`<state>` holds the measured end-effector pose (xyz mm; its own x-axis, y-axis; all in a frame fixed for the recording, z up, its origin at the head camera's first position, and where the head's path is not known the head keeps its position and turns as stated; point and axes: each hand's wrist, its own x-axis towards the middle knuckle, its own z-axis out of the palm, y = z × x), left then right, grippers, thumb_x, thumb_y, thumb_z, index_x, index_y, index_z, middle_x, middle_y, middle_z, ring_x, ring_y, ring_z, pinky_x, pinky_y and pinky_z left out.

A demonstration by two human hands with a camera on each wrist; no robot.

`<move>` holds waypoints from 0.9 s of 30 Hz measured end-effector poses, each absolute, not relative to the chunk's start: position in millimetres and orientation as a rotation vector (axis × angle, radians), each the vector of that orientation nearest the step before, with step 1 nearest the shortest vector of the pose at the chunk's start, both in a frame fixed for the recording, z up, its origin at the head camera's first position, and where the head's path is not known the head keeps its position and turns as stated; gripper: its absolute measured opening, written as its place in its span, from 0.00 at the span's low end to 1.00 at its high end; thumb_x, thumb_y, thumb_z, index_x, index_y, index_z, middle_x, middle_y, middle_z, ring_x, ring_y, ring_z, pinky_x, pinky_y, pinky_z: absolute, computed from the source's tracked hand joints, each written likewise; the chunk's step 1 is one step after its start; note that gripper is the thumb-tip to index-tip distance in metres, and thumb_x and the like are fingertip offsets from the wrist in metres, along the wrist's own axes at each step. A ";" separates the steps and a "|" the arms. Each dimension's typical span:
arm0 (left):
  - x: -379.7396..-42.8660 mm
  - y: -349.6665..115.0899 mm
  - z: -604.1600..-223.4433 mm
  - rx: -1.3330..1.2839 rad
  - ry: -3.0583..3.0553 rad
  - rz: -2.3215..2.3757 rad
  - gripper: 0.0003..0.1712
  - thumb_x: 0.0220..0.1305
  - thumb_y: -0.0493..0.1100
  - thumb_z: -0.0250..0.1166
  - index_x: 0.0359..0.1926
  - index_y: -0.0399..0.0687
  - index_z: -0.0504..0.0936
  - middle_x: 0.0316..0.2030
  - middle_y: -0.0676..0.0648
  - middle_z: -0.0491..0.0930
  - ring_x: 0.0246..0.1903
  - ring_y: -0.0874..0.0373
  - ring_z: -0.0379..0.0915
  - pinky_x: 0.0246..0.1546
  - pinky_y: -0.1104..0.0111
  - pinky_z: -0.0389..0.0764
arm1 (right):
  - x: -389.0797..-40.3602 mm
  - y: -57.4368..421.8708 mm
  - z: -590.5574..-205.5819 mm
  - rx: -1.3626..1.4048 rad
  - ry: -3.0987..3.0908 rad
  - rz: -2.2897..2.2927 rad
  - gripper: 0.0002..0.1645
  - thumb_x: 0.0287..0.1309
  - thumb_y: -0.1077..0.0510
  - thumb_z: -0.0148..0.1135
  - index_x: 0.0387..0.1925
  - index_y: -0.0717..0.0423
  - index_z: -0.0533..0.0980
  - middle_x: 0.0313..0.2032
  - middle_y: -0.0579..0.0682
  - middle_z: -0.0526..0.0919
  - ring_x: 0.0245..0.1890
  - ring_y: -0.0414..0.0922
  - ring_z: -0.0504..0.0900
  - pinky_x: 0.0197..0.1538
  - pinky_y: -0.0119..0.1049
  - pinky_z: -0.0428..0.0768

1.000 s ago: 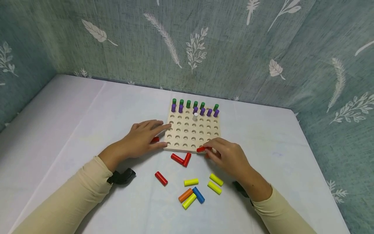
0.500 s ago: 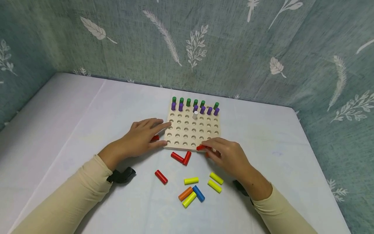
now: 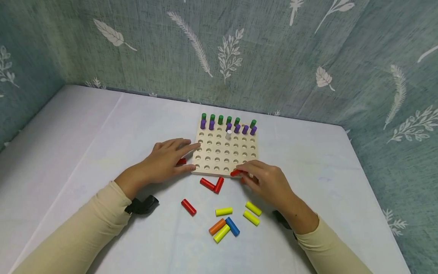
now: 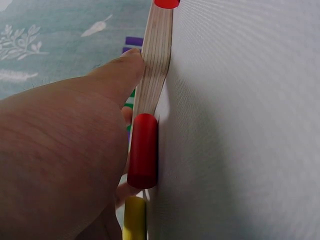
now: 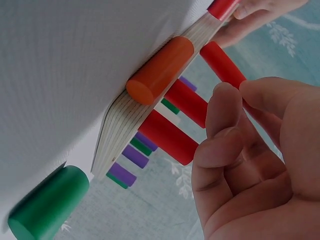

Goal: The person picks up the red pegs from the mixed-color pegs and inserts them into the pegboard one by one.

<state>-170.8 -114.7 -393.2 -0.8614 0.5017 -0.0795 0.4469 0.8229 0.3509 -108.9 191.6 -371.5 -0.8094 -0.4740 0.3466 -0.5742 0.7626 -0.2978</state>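
Observation:
A pale wooden pegboard [image 3: 212, 163] with rows of round holes lies mid-table. My left hand [image 3: 164, 161] spreads its fingers at the board's left side, index finger and thumb at the edge. Under that hand lies a red peg [image 4: 143, 152], partly hidden in the head view. Over the board's front right corner, my right hand [image 3: 268, 180] pinches a tilted red peg [image 5: 221, 62] between thumb and index finger. In the right wrist view, two red pegs [image 5: 170, 137] stand in the board near these fingers. An orange peg [image 5: 161, 70] lies against the board's side.
Green pegs [image 3: 220, 120] and purple pegs [image 3: 237, 128] fill most of the back two rows, with a white peg [image 3: 228, 134] before them. Loose red [image 3: 189, 207], yellow [image 3: 224, 211], orange [image 3: 217, 227] and blue [image 3: 232, 227] pegs lie in front. A green peg [image 5: 47, 202] lies right.
The head view has shifted slightly, so the scene sits a little higher. Both hands keep nearly the same places, the right one still holding the red peg.

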 end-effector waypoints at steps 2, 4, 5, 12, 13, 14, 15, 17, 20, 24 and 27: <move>-170.5 -115.0 -393.6 0.738 2.830 0.485 0.44 0.65 0.64 0.63 0.77 0.67 0.57 0.74 0.42 0.59 0.74 0.38 0.51 0.68 0.39 0.54 | -109.1 191.7 -372.2 0.826 -2.701 0.569 0.20 0.51 0.60 0.77 0.48 0.52 0.85 0.42 0.48 0.89 0.37 0.42 0.88 0.40 0.32 0.85; -170.1 -115.1 -394.0 0.730 2.824 0.486 0.45 0.64 0.65 0.64 0.77 0.67 0.57 0.75 0.42 0.59 0.75 0.38 0.50 0.68 0.39 0.54 | -109.3 191.8 -372.8 0.835 -2.694 0.562 0.20 0.51 0.60 0.77 0.48 0.53 0.85 0.42 0.48 0.89 0.38 0.42 0.88 0.41 0.32 0.86; -169.8 -115.0 -393.9 0.732 2.824 0.489 0.44 0.65 0.64 0.64 0.77 0.66 0.57 0.75 0.42 0.59 0.75 0.38 0.50 0.68 0.39 0.53 | -109.3 191.9 -372.7 0.835 -2.693 0.562 0.19 0.51 0.60 0.77 0.48 0.53 0.85 0.42 0.48 0.89 0.38 0.42 0.88 0.40 0.32 0.86; -169.6 -114.7 -390.9 0.737 2.838 0.486 0.44 0.65 0.64 0.64 0.77 0.66 0.57 0.74 0.42 0.59 0.74 0.38 0.51 0.68 0.39 0.53 | -109.3 191.9 -372.2 0.843 -2.687 0.576 0.19 0.51 0.60 0.77 0.48 0.51 0.85 0.42 0.48 0.89 0.35 0.41 0.87 0.38 0.31 0.85; -169.4 -114.7 -390.7 0.736 2.834 0.486 0.44 0.65 0.64 0.64 0.77 0.66 0.57 0.74 0.42 0.59 0.74 0.38 0.51 0.68 0.39 0.53 | -109.2 191.9 -372.1 0.847 -2.688 0.574 0.19 0.51 0.60 0.77 0.48 0.51 0.85 0.42 0.48 0.89 0.35 0.41 0.87 0.38 0.30 0.85; -169.2 -114.5 -390.7 0.734 2.832 0.484 0.44 0.65 0.64 0.64 0.77 0.66 0.57 0.74 0.42 0.59 0.74 0.38 0.51 0.68 0.39 0.54 | -109.2 191.9 -372.1 0.852 -2.688 0.567 0.20 0.51 0.60 0.77 0.48 0.51 0.85 0.42 0.48 0.89 0.36 0.41 0.87 0.38 0.31 0.85; -169.2 -114.7 -390.9 0.732 2.831 0.480 0.44 0.65 0.64 0.63 0.77 0.66 0.57 0.74 0.42 0.59 0.74 0.38 0.51 0.68 0.39 0.54 | -109.4 191.9 -372.2 0.857 -2.686 0.563 0.20 0.51 0.60 0.77 0.48 0.51 0.85 0.42 0.48 0.89 0.37 0.41 0.87 0.39 0.31 0.85; -169.1 -114.6 -390.8 0.730 2.833 0.477 0.44 0.65 0.64 0.63 0.77 0.66 0.57 0.74 0.42 0.59 0.75 0.38 0.50 0.68 0.39 0.54 | -109.6 191.8 -372.0 0.863 -2.687 0.560 0.20 0.51 0.60 0.77 0.48 0.51 0.85 0.42 0.47 0.89 0.38 0.41 0.88 0.40 0.31 0.85; -169.3 -114.1 -390.3 0.732 2.843 0.476 0.44 0.65 0.64 0.63 0.78 0.66 0.57 0.74 0.42 0.59 0.75 0.39 0.50 0.68 0.39 0.53 | -110.2 191.8 -371.2 0.867 -2.683 0.568 0.20 0.51 0.60 0.77 0.48 0.51 0.85 0.43 0.47 0.89 0.40 0.42 0.88 0.42 0.32 0.86; -169.8 -113.6 -389.4 0.733 2.843 0.474 0.44 0.65 0.64 0.63 0.78 0.65 0.57 0.74 0.42 0.59 0.75 0.38 0.50 0.68 0.39 0.53 | -110.4 191.9 -370.3 0.875 -2.678 0.572 0.19 0.52 0.60 0.76 0.48 0.51 0.86 0.43 0.47 0.89 0.42 0.43 0.89 0.43 0.33 0.86; -170.2 -113.8 -389.3 0.733 2.839 0.473 0.44 0.65 0.64 0.63 0.78 0.65 0.57 0.74 0.42 0.59 0.75 0.39 0.50 0.68 0.39 0.54 | -110.5 192.0 -370.1 0.881 -2.677 0.569 0.19 0.52 0.61 0.76 0.48 0.51 0.86 0.43 0.47 0.89 0.42 0.43 0.89 0.44 0.33 0.86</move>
<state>-170.2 -113.8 -389.3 -0.8646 0.4953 -0.0850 0.4410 0.8289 0.3442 -110.5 192.0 -370.1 -0.7800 -0.5085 0.3647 -0.6130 0.7383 -0.2815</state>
